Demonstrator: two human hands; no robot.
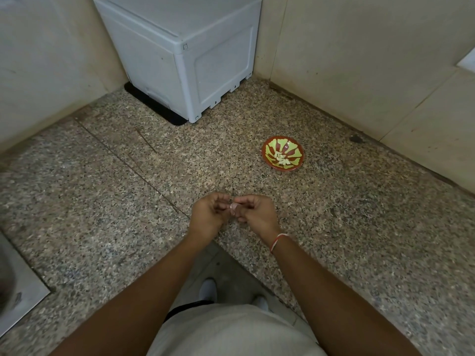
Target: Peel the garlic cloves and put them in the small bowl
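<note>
A small pale garlic clove [234,207] is pinched between the fingertips of my left hand [209,217] and my right hand [254,214], both held close together above the speckled granite counter [128,191]. Fingers of both hands curl round the clove. The small red bowl with green stripes [282,143] stands on the counter further back and to the right of my hands. Several peeled white cloves [282,159] lie in its bottom.
A grey boxy appliance [185,52] stands at the back in the corner, on a black mat. Tiled walls [359,60] close the counter at the back and on both sides. A steel sink edge [15,286] shows at the lower left.
</note>
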